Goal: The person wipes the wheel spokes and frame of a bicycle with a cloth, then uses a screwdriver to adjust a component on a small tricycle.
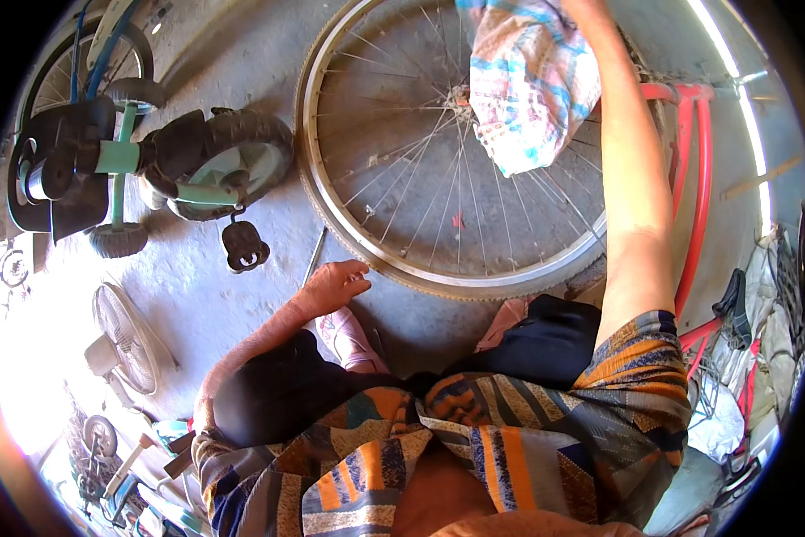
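A large bare bicycle wheel (pixel 323 183), with a silver rim and thin spokes, fills the middle of the view. My right arm reaches up across its right side. At the top edge my right hand (pixel 586 11), partly cut off, is closed on a checked white, blue and pink cloth (pixel 532 94), which hangs over the spokes beside the hub (pixel 459 100). My left hand (pixel 332 286) is at the rim's lower left, thumb and fingers apart, nothing visible between them. Just behind it a thin metal rod (pixel 315 257) shows; whether they touch I cannot tell.
A green and black child's bike (pixel 120 157) with chunky wheels lies at the left. Below it stands a fan (pixel 125 336). Red frame tubes (pixel 702 197) rise right of the wheel. Bags and cloths (pixel 769 331) pile up at the far right. My feet (pixel 349 338) are below the wheel.
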Tool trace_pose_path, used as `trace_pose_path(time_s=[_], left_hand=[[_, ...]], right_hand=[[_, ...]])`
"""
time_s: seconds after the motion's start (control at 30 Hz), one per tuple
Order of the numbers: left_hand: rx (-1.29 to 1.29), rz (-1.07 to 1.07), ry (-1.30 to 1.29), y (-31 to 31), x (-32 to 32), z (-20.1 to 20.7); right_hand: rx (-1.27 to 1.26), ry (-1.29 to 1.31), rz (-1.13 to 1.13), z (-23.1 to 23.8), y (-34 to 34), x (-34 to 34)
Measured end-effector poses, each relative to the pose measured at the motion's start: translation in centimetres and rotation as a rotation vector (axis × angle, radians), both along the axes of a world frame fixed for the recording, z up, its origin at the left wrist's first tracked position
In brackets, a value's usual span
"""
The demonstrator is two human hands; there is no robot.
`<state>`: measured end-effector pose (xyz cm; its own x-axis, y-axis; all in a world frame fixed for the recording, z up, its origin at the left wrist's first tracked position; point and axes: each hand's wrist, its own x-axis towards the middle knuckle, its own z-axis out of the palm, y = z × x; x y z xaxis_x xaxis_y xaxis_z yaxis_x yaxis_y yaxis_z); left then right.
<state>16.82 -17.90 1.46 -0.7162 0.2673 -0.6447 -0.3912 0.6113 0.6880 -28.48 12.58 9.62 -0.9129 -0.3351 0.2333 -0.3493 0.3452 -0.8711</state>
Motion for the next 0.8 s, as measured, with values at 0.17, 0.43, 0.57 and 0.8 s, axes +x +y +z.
trace_pose_path(time_s=[0.17,0.43,0.57,0.8], left_hand=[[0.012,0.024,0.023,0.0,0.3,0.0],[0.05,-0.032,0.145,0.5,-0.2,-0.5],[0.068,0.037,0.158,2.4,-1.2,0.7],[0.019,-0.077,0.432,4.8,-6.6,4.8]], right_hand=[[0.806,0.497,0.274,-9.5,1.0,-0.3],[1.129,0.563,0.493,-8.4,-0.5,3.7],[0.903,0.322,0.425,-5.7,-0.6,6.9],[0.834,0.197,0.501,-3.0,2.1,9.0]])
